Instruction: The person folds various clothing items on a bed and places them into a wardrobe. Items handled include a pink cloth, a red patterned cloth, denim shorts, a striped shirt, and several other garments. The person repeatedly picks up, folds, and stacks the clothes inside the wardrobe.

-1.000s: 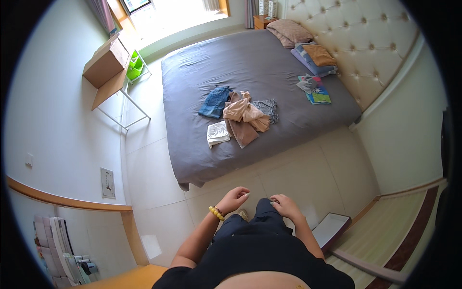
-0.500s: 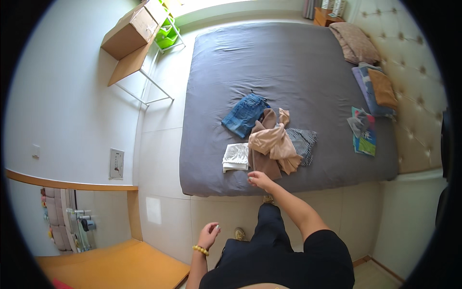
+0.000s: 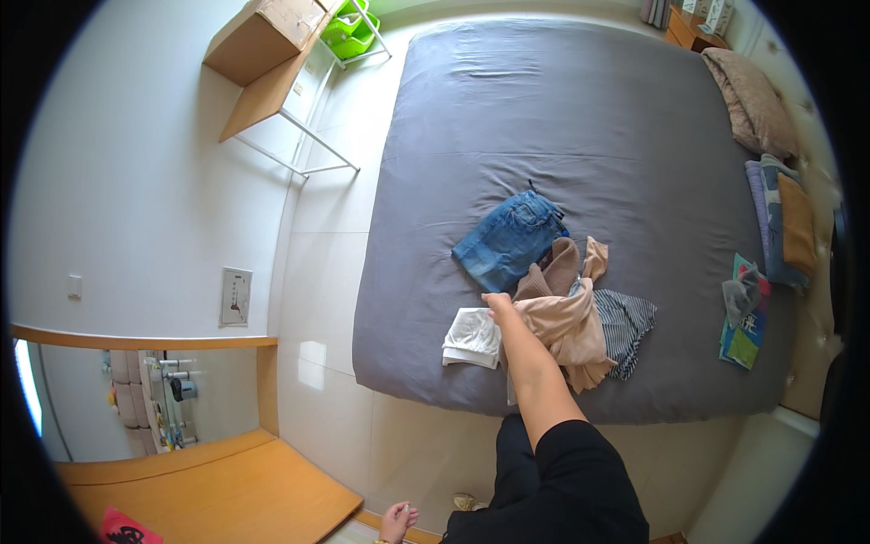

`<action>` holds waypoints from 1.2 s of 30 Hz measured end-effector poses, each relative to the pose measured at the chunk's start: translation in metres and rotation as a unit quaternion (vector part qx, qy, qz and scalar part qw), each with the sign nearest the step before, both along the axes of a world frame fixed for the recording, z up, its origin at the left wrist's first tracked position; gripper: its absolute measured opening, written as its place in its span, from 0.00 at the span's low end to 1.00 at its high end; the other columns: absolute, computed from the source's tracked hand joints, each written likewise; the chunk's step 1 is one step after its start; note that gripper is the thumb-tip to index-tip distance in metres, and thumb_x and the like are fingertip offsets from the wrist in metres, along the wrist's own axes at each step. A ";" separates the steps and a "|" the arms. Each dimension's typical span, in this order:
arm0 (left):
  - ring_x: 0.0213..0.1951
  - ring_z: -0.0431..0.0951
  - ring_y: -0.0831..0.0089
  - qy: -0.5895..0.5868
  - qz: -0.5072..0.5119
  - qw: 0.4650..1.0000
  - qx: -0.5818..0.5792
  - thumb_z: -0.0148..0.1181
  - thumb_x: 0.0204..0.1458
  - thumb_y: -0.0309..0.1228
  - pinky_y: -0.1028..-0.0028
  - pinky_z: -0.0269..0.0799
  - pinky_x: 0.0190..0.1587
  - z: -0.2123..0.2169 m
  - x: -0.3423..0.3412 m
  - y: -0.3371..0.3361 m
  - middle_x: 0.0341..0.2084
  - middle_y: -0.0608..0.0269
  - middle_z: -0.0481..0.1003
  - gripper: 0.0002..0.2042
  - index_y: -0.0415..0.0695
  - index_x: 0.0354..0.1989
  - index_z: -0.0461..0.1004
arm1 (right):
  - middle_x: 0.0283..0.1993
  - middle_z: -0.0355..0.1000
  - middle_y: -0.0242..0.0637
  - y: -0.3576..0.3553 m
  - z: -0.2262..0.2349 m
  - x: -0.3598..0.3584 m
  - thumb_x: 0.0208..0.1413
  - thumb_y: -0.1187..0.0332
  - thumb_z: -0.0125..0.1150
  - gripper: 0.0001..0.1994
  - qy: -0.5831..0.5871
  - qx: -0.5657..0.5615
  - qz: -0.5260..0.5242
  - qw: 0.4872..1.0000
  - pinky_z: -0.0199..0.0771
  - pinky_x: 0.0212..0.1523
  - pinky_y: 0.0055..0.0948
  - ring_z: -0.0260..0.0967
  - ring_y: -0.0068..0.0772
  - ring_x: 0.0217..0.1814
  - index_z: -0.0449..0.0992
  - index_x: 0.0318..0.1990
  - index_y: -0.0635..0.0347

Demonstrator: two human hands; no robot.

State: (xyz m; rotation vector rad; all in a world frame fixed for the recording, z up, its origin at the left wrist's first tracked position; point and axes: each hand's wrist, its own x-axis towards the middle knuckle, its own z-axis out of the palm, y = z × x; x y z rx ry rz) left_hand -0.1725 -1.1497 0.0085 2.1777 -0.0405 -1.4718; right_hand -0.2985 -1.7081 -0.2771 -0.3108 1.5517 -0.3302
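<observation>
Bed: a wide grey bed (image 3: 562, 118) fills most of my view, with the clothes lying in a loose pile near its foot edge, just in front of me.
Around the pile: folded blue jeans (image 3: 509, 239) lie at the far left of it, a white folded piece (image 3: 471, 337) lies at the near left, and a striped grey garment (image 3: 628, 319) spreads out to the right.
Further off: a brown pillow (image 3: 752, 100) and a stack of folded textiles (image 3: 779, 222) sit along the right side of the bed, with colourful booklets (image 3: 743, 331) below them; a wooden desk (image 3: 258, 63) and a green basket (image 3: 349, 27) stand at the far left corner.
In the way: my own forearm lies across the near edge of the pile and hides part of the white piece's right side.
Beige garment: the beige garment (image 3: 566, 317) is soft, crumpled and bunched in the middle of the pile, draped over a brown piece (image 3: 548, 272).
Right hand: my right hand (image 3: 498, 302) is closed on the left edge of the beige garment.
Left hand: my left hand (image 3: 399, 521) hangs low by my side over the floor, fingers loosely curled, holding nothing.
Change: half a second ago my right hand was only arriving at the near edge of the pile; now it is on the cloth and the bed looks closer.
</observation>
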 end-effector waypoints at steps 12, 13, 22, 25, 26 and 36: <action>0.38 0.77 0.65 0.062 0.158 0.986 -0.001 0.51 0.59 0.36 0.69 0.76 0.38 -0.007 -0.011 0.026 0.37 0.54 0.73 0.15 0.39 0.48 0.66 | 0.43 0.70 0.31 -0.093 -0.033 0.018 0.50 0.63 0.65 0.12 -0.160 0.085 -0.318 0.931 0.72 0.39 0.38 0.67 0.35 0.41 0.72 0.42 0.45; 0.38 0.77 0.66 0.039 0.092 0.995 -0.002 0.51 0.59 0.35 0.69 0.76 0.38 -0.018 -0.003 0.039 0.37 0.54 0.73 0.15 0.39 0.49 0.65 | 0.42 0.71 0.34 -0.097 -0.017 0.027 0.50 0.67 0.63 0.12 -0.173 0.030 -0.318 0.932 0.71 0.38 0.37 0.68 0.35 0.41 0.71 0.42 0.51; 0.47 0.74 0.57 0.155 0.185 0.963 -0.119 0.47 0.60 0.38 0.62 0.70 0.52 -0.003 -0.010 -0.091 0.43 0.47 0.73 0.19 0.35 0.52 0.64 | 0.45 0.72 0.34 0.053 0.279 0.003 0.49 0.68 0.64 0.20 -0.338 -0.242 -0.013 0.909 0.70 0.43 0.25 0.68 0.23 0.44 0.70 0.49 0.68; 0.56 0.66 0.47 0.378 0.344 0.835 -0.203 0.45 0.57 0.55 0.50 0.58 0.60 0.009 0.005 -0.149 0.51 0.44 0.69 0.30 0.39 0.56 0.63 | 0.47 0.70 0.33 0.132 0.336 -0.028 0.52 0.69 0.63 0.20 -0.470 -0.165 0.091 0.862 0.69 0.48 0.26 0.67 0.23 0.48 0.68 0.52 0.63; 0.57 0.64 0.48 0.377 0.331 0.824 -0.262 0.45 0.56 0.55 0.50 0.56 0.61 0.030 0.002 -0.177 0.53 0.45 0.67 0.31 0.40 0.58 0.61 | 0.49 0.69 0.33 0.145 0.351 -0.043 0.52 0.68 0.63 0.21 -0.474 -0.152 0.190 0.846 0.67 0.50 0.26 0.65 0.22 0.49 0.68 0.52 0.63; 0.53 0.70 0.49 0.417 0.215 0.805 -0.362 0.48 0.52 0.32 0.51 0.60 0.60 0.083 0.070 -0.253 0.52 0.45 0.69 0.24 0.33 0.57 0.62 | 0.49 0.69 0.35 0.189 0.412 -0.116 0.54 0.60 0.62 0.26 -0.429 -0.143 0.360 0.816 0.66 0.52 0.27 0.65 0.24 0.50 0.65 0.56 0.65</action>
